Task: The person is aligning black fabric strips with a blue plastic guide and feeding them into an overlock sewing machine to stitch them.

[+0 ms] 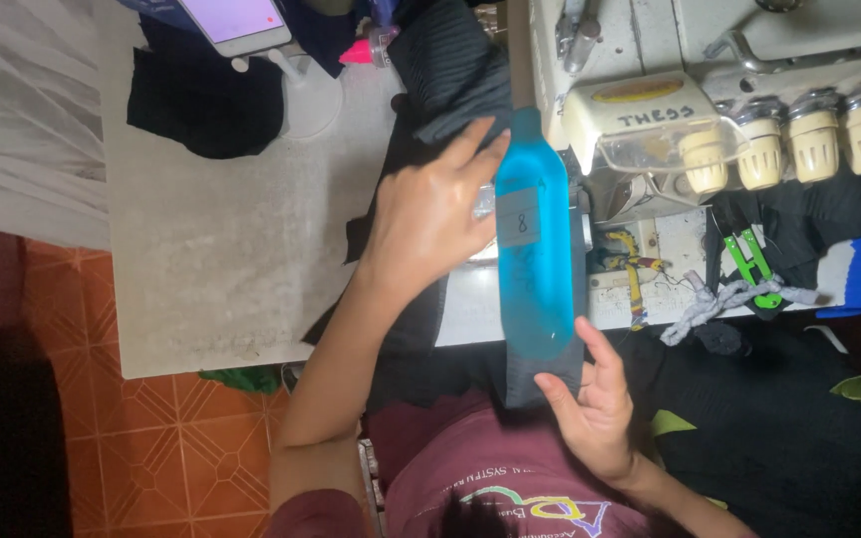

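Far left: white cloth (22, 110) draped beside orange floor tiles (191, 448). On the grey table (211, 259), a heap of black fabric (206, 100) and a white phone stand (301, 95) carrying a phone (236, 22) with a lit screen. Near the middle, left hand (426, 219) laid flat, fingers spread and extended, pressing dark fabric (450, 70) against the upper part of a long blue strip (532, 239). Blue strip lying lengthwise over a dark piece, stretched from the sewing machine (710, 90) toward the body, a small grey tag at mid-length. Lower down, right hand (595, 403) pinching the near end of the dark piece beneath the strip, thumb up, fingers curled. Further right, cream tension knobs (814, 139) in a row, green thread snips (749, 261), a knot of grey cord (719, 299), black cloth (799, 418) below.
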